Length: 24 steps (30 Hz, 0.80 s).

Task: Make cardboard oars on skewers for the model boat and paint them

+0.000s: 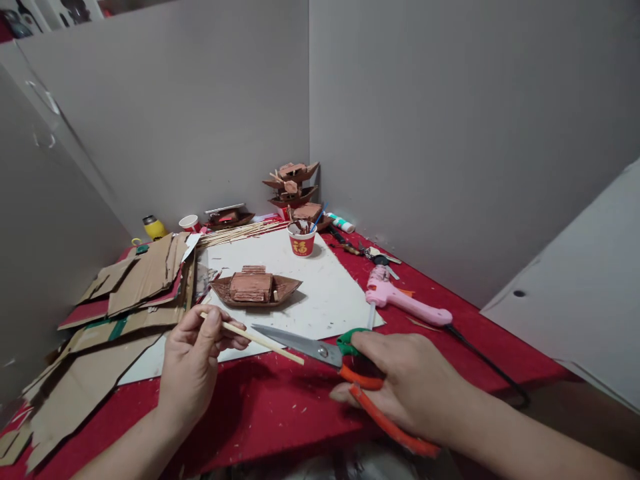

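The left hand (193, 353) pinched a thin, pale wooden stick (255, 337) between thumb and fingers above the near edge of the worktop (280, 427), which was covered in red. The right hand (407, 380) was closed around the handles of steel-bladed scissors (320, 350) with green and orange grips, the blades close to the stick. The small brown model boat (255, 287) lay left of centre on a large white sheet (320, 303), towards the sheet's near edge. Its pointed hull and ridged roof were in place, and a short pale peg stood at one end of the roof; no joined part matched the long stick in hand, which was off the boat and in one piece. Similar boats (295, 183) were stacked at the worktop's far corner, apparently further built, and loose pale sticks (245, 233) lay along the far edge. How much work the boat lacked could not be judged. The right-hand fingers partly hid the handles, whether the stick lay between the blades was unclear, and the boat's interior was covered by its roof. Forearms ran out of view.
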### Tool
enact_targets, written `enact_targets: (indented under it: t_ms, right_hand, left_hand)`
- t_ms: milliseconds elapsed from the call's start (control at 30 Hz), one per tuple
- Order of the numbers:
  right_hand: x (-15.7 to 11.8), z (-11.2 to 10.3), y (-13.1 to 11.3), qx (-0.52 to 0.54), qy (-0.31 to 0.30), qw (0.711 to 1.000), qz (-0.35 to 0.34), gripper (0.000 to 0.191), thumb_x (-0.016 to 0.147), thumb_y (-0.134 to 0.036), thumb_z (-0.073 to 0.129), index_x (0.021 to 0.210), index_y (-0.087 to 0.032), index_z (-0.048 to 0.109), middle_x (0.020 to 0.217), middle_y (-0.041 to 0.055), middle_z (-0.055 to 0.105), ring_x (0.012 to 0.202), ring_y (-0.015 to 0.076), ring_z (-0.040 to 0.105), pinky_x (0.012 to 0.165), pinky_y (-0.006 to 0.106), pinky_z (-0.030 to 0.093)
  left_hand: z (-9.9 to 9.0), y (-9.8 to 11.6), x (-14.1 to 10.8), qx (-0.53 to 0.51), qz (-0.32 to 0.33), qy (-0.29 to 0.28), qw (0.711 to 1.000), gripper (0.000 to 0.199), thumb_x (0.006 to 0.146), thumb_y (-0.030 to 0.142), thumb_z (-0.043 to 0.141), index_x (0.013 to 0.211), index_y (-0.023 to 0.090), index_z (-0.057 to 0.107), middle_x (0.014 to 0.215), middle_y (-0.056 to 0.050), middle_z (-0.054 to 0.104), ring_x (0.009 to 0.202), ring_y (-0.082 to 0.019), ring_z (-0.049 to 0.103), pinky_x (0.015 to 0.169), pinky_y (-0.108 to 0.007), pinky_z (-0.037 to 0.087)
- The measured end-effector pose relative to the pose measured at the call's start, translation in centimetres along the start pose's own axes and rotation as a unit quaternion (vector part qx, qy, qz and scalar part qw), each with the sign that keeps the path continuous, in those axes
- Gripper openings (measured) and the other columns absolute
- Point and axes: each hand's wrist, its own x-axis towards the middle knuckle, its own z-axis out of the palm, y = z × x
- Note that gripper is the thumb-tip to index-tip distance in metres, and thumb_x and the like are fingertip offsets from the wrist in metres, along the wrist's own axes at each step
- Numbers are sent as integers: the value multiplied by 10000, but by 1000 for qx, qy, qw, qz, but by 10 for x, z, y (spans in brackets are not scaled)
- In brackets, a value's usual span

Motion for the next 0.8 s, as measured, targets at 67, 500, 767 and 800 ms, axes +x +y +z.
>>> enact_targets:
  t_ms: [67,500,767,800]
  right_hand:
    - [3,-5,-2,-5,-7,1000,9,474,713,-657,662,702,-214,497,571,-17,569,504,164,542,494,267,280]
    - [6,-7,-5,-73,-18,997,-14,473,715,-654,648,708,-205,499,650,13,578,552,187,548,526,287,295]
    - [4,-4,-4,-49,4,998,-47,453,795,-645,565,701,-206,502,585,4,571,507,180,556,502,282,273]
    - [3,-3,-4,-46,7,998,-49,454,795,-645,565,695,-207,498,578,2,566,501,179,554,499,282,271]
  left_hand:
    - [0,1,0,4,2,-4,1000,160,816,326,681,775,174,652,691,-9,698,563,-116,645,577,-208,529]
    - [0,-2,-5,-2,8,-20,1000,124,825,284,676,768,175,688,762,-3,670,658,-115,647,621,-214,537]
    - [-3,-4,-1,0,1,-13,1000,109,814,267,689,763,172,692,728,6,648,616,-98,614,608,-203,514]
    - [-3,-4,-1,2,-1,-15,1000,108,815,266,687,765,170,692,720,6,647,611,-97,612,608,-202,512]
